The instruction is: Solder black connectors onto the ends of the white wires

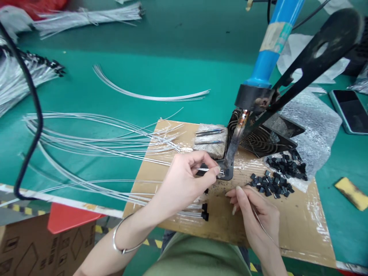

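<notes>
My left hand (192, 176) pinches a thin white wire between thumb and forefinger. The wire's bare end sits over a small black plate (229, 174), right by the tip of a blue-handled soldering iron (236, 138) fixed in a black metal bracket (313, 57). Lower right, my right hand (255, 214) is closed around a thin, curved silvery strand (263, 226) that looks like solder wire; its front end is hidden by the fingers. Under my left wrist, wires with black connectors (204, 212) lie on the cardboard (304, 226). Loose black connectors (271, 184) are heaped beyond my right hand.
Loose white wires (100, 142) spread to the left, with another bundle (149, 96) behind. A grey block (211, 145) carries metal tips beside a black fan (258, 140). A black cable (31, 99) crosses the left. A phone (349, 109) and yellow sponge (352, 193) lie right.
</notes>
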